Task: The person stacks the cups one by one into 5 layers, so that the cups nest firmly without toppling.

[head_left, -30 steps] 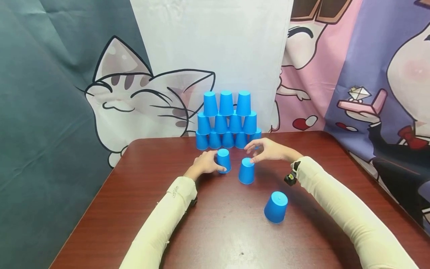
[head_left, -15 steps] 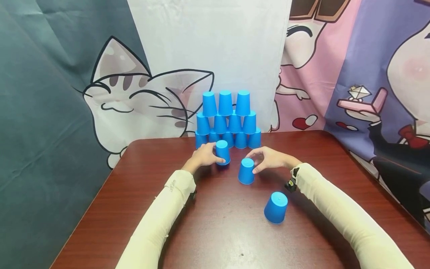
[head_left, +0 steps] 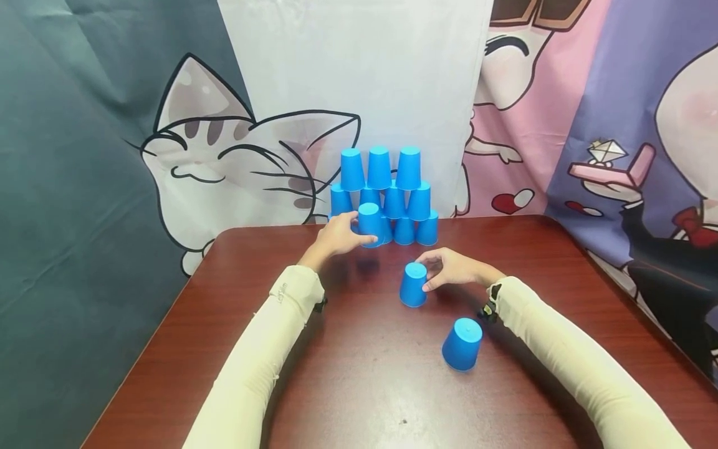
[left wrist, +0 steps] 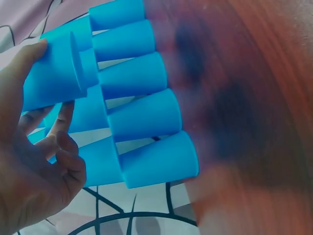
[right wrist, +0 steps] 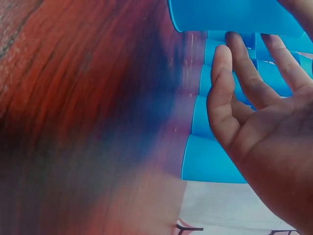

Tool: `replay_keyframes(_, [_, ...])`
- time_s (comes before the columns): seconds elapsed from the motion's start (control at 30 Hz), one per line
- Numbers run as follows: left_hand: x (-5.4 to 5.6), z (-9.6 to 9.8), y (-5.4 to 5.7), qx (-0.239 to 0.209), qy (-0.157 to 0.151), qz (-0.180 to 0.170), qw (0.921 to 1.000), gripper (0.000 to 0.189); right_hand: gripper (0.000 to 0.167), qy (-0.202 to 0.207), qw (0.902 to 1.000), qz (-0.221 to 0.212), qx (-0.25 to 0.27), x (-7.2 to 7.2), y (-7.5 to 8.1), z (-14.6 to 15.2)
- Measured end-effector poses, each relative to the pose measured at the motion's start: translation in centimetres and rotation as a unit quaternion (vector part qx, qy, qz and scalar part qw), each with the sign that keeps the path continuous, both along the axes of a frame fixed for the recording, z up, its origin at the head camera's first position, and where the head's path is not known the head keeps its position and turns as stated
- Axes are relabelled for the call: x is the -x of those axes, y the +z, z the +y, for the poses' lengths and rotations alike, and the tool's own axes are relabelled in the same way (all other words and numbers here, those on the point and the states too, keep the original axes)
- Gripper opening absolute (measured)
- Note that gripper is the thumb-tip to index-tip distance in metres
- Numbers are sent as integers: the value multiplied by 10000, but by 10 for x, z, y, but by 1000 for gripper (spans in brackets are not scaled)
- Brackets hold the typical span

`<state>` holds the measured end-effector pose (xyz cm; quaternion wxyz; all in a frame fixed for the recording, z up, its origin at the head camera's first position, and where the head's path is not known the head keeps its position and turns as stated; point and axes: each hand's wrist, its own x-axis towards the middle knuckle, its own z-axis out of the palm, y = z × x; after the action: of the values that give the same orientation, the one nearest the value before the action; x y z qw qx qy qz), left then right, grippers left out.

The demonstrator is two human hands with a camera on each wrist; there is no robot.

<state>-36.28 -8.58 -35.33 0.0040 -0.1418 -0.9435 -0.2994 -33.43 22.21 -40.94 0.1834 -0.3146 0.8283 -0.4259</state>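
My left hand [head_left: 338,235] grips a blue plastic cup [head_left: 369,226], upside down, between thumb and fingers. In the head view it hangs above the table in front of the stacked cups [head_left: 378,169]; the left wrist view shows the held cup [left wrist: 54,73] before the rows. Thumb and fingers of my right hand [head_left: 454,267] hold a second upside-down cup [head_left: 413,285], nearer me and to the right. In the right wrist view only part of that cup [right wrist: 234,14] shows, at the top edge. The stack has three rows, each cup upside down.
Another upside-down blue cup [head_left: 462,345] stands alone at the front right, near my right forearm. The brown wooden table [head_left: 359,386] ends just behind the stack, where a printed cloth backdrop [head_left: 359,75] hangs.
My left hand has lifted its cup off the table and carried it up and toward the stack. My right hand's fingers have closed around the second cup, which stays in its place.
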Motion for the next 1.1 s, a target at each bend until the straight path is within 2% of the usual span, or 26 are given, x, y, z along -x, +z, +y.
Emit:
replay_keyframes(0.23, [4,-2,22,-240,-49,234,9994,81,53,25,10000,-1,69,-2,-2,0])
replay_keyframes(0.5, [13,0,57,-440,-94,494,9978,77,52,-30,9999,-34,95,-3,-4,3])
replay_keyframes(0.77, [20,3,89,-1083,76,273,9937,77,52,-30,9998,-56,184,-5,-4,1])
replay_keyframes(0.93, [26,2,103,-1483,144,335,9883,75,52,-167,9997,1,161,-11,-3,3])
replay_keyframes(1.1, [31,-5,113,-1638,308,489,9848,75,50,-221,9997,11,61,-17,-1,3])
